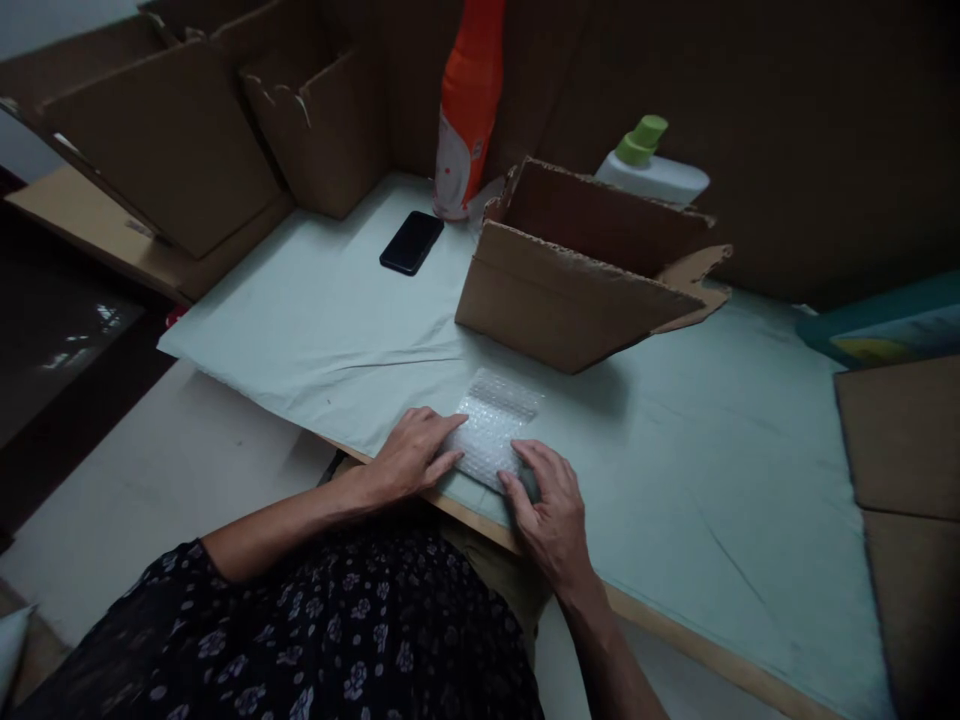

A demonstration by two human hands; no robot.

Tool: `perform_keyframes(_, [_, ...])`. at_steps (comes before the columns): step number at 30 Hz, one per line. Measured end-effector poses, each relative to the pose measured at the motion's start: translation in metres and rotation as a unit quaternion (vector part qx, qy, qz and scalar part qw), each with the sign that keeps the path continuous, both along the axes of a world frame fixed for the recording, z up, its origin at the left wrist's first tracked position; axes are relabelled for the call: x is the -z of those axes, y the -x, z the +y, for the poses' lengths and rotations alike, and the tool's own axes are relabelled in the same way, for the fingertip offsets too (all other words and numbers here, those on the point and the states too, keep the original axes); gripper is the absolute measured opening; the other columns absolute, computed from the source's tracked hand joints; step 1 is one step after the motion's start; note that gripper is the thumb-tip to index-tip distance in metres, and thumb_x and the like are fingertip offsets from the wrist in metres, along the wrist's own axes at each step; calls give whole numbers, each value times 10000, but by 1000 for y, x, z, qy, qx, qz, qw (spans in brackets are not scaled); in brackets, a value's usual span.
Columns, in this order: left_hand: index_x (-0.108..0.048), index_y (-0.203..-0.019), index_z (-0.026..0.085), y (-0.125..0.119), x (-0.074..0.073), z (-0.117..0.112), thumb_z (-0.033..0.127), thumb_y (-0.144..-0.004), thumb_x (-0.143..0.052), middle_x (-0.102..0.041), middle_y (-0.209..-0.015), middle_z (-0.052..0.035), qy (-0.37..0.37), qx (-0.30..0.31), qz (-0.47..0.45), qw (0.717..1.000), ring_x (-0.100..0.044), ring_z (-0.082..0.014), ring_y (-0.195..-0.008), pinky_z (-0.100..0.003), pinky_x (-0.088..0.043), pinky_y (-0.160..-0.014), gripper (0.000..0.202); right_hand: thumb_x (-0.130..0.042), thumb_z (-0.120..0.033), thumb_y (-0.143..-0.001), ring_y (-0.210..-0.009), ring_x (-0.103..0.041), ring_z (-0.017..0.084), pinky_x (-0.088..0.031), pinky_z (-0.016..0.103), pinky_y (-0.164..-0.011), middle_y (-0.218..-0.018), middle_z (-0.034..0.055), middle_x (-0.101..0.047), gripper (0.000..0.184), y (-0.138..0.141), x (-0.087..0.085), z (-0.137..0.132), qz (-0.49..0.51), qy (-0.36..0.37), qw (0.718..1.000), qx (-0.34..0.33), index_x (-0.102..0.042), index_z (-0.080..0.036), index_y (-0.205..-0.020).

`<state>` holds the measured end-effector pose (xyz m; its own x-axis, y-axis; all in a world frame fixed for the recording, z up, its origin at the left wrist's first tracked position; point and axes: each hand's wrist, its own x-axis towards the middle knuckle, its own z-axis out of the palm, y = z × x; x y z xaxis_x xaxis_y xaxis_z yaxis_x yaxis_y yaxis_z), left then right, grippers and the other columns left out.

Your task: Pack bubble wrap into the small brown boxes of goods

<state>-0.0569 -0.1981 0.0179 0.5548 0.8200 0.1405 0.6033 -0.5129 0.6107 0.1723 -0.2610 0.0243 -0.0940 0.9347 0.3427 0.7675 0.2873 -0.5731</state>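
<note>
A small sheet of bubble wrap (495,425) lies on the pale green table cover (337,320) near the front edge. My left hand (412,450) rests flat on its left side with fingers stretched over it. At the sheet's near right corner my right hand (551,505) presses down, fingers curled over a dark object that I cannot make out. Just behind the sheet stands an open cardboard box (577,275), tipped with its opening facing away.
A black phone (411,242) lies at the back of the table. Behind it stand an orange and white bottle (466,105) and a white bottle with a green cap (649,165). More cardboard boxes (180,130) fill the back left; flat cardboard (904,450) lies at right.
</note>
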Motion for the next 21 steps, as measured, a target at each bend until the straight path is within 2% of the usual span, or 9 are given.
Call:
perform_keyframes(2, [-555,-1383,134,-7,2,8,289,-969,-562,-670,-1119,-150,-26,-23,8,999,-582,-296,-1040,-481,-494,-936,443,-604,-382,-986,-1110,-644,291,-504,446,-919,-1245,132,-694,316,-1,2,0,-52,-39,998,-9,-664,-219,-1250])
perform_keyframes(5, [-565,-1366,141,-8,1,11,325,-961,-582,-603,-1303,-184,-57,-3,-12,998,-545,-318,-1173,-510,-464,-1014,445,-593,-342,-985,-1104,-645,300,-489,458,-916,-1222,124,-712,270,-1,3,2,-97,-17,994,-57,-688,-229,-1212])
perform_keyframes(7, [-557,-1373,172,-4,-2,8,343,-962,-588,-599,-1316,-164,-53,40,-25,997,-532,-306,-1206,-502,-449,-1046,446,-547,-315,-1006,-1041,-670,278,-500,441,-898,-1146,100,-745,253,-1,1,6,-64,20,996,-64,-698,-237,-1193])
perform_keyframes(10, [-515,-1418,197,2,-6,2,274,-975,-537,-653,-1153,-115,-12,60,-18,998,-563,-265,-1098,-452,-482,-984,450,-520,-345,-1023,-967,-696,237,-530,387,-864,-1084,64,-765,260,-2,-3,12,21,77,995,-67,-700,-253,-1187])
perform_keyframes(13, [-514,-1424,175,-3,-6,6,290,-967,-547,-662,-1050,-109,4,18,27,999,-563,-274,-1014,-456,-497,-926,473,-517,-401,-1016,-1069,-669,262,-514,415,-929,-1174,93,-734,300,-6,-2,24,8,63,997,-37,-701,-235,-1185])
perform_keyframes(15, [-552,-1386,159,-11,-4,14,319,-956,-569,-658,-1070,-127,-7,-14,65,998,-560,-297,-1020,-486,-491,-932,459,-546,-472,-981,-1177,-612,319,-472,488,-987,-1320,147,-662,405,-10,2,36,-37,42,998,8,-673,-199,-1250])
perform_keyframes(18, [-582,-1349,145,-21,-2,25,326,-929,-613,-640,-1144,-151,-20,-50,74,996,-566,-320,-1060,-507,-491,-944,459,-617,-550,-898,-1277,-537,387,-423,557,-1023,-1439,208,-571,555,-14,9,55,-72,77,994,27,-641,-144,-1275])
perform_keyframes(21, [-585,-1332,177,-20,-1,25,323,-888,-665,-619,-1212,-144,-11,-87,-6,996,-566,-317,-1139,-504,-492,-994,474,-645,-496,-871,-1302,-528,368,-409,523,-1041,-1372,172,-628,342,-15,10,63,-44,118,992,-14,-675,-186,-1009])
